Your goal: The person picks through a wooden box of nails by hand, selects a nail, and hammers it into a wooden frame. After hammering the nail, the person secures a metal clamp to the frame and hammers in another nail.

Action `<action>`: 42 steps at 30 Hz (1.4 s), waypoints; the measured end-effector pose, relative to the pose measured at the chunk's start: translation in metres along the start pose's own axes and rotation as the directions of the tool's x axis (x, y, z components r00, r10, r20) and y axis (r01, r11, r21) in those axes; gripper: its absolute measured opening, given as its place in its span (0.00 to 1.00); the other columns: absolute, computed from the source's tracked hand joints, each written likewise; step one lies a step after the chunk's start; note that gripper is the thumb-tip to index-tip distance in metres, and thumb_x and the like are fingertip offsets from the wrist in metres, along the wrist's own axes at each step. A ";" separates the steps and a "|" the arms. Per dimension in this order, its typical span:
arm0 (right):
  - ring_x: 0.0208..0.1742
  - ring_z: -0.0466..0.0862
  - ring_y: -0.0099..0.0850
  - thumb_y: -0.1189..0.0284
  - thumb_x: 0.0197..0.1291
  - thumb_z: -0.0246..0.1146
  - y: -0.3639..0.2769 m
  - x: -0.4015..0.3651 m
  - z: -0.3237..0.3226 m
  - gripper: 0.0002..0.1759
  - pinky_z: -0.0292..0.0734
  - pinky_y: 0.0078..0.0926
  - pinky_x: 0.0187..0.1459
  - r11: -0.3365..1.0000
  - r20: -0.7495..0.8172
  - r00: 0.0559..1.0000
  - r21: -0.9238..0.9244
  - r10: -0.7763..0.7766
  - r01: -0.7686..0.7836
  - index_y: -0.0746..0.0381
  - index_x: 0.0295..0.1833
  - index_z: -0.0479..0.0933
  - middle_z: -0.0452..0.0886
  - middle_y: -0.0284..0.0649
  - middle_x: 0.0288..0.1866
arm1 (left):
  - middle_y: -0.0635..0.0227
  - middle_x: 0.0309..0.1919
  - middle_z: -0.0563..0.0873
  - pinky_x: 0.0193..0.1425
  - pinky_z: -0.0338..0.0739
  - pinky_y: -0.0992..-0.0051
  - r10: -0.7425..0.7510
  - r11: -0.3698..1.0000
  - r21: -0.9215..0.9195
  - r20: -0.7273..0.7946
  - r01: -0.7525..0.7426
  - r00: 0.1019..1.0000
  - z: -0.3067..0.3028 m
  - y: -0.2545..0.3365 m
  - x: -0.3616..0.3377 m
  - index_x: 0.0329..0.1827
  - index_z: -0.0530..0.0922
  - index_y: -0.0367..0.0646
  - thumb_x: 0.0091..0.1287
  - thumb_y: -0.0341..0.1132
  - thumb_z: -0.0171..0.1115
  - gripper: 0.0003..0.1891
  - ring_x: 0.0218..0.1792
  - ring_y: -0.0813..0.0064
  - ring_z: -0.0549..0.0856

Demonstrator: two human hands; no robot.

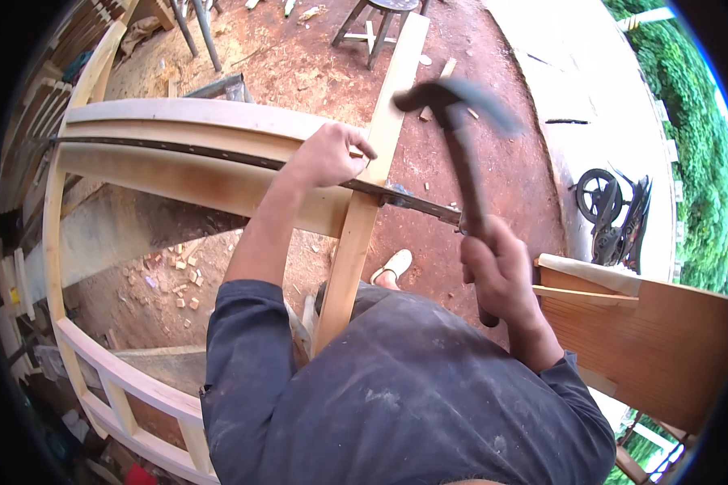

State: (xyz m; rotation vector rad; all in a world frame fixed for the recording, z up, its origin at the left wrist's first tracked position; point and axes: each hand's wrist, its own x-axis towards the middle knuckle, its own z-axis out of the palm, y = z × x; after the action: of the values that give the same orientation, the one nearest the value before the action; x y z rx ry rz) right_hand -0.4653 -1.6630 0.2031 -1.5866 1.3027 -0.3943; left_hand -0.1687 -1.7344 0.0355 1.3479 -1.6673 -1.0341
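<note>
A claw hammer point(467, 166) is raised in my right hand point(501, 267), its fingers wrapped round the handle and its blurred head at the top. My left hand point(332, 155) is closed in a pinch at the joint where the long rails meet a light wooden post point(356, 250); what its fingertips hold is too small to make out. Below that hand a dark metal bar clamp point(416, 203) runs along the rails and across the post. The pale upper rail point(194, 115) reaches left to a curved frame piece point(54, 218).
A stool point(391, 5) stands at the top, with wood scraps on the reddish ground. At the right are a wooden panel point(647, 339) and a wheel point(598, 196) with dark parts. A slatted curved frame point(137, 388) lies lower left. My foot point(392, 267) shows below the clamp.
</note>
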 end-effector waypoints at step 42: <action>0.30 0.78 0.22 0.74 0.75 0.55 0.019 0.010 0.025 0.09 0.75 0.23 0.32 0.800 -0.222 0.804 0.135 -0.551 0.585 0.70 0.47 0.73 0.78 0.35 0.30 | 0.78 0.21 0.75 0.20 0.55 0.83 -0.369 0.767 -0.637 -0.347 0.072 0.863 -0.021 -0.009 0.004 0.25 0.75 0.46 0.78 0.36 0.56 0.17 0.19 0.88 0.66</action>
State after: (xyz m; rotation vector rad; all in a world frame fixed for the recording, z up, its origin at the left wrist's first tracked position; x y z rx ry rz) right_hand -0.4529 -1.6578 0.1728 -1.7828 0.8405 -1.0282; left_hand -0.1467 -1.7422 0.0357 1.2307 -0.7246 -1.1489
